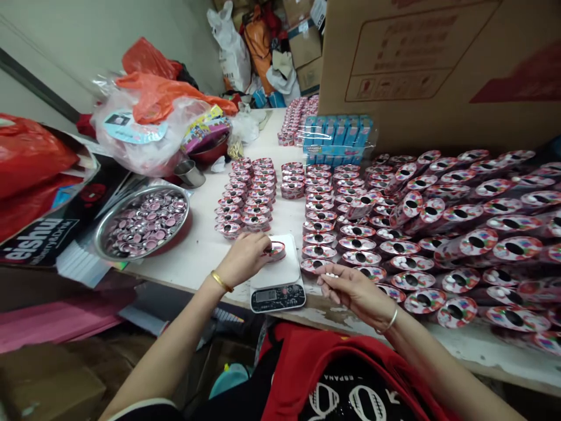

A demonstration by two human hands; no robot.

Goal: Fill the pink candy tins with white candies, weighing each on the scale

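Observation:
A small oval tin (277, 251) with a red rim lies on the white pan of a digital kitchen scale (274, 272). My left hand (250, 255) is at the tin's left end, fingers bent and pressed together; what they hold, if anything, is hidden. Just right of the scale, my right hand (350, 287) is curled, with several small white pellets (332, 275) at its fingertips. Several tall oval containers (412, 280) with dark round openings in their patterned tops stand close beside and beyond it. The scale's display (265, 295) faces me, too small to read.
On the left, a metal bowl (99, 234) is full of small pink and silver caps. Behind it are a metal cup (190, 173) and plastic bags (135, 137). Rows of patterned tins (241, 202) stand beyond the scale. A blue pack (337, 137) and a large cardboard box (421, 58) are further back.

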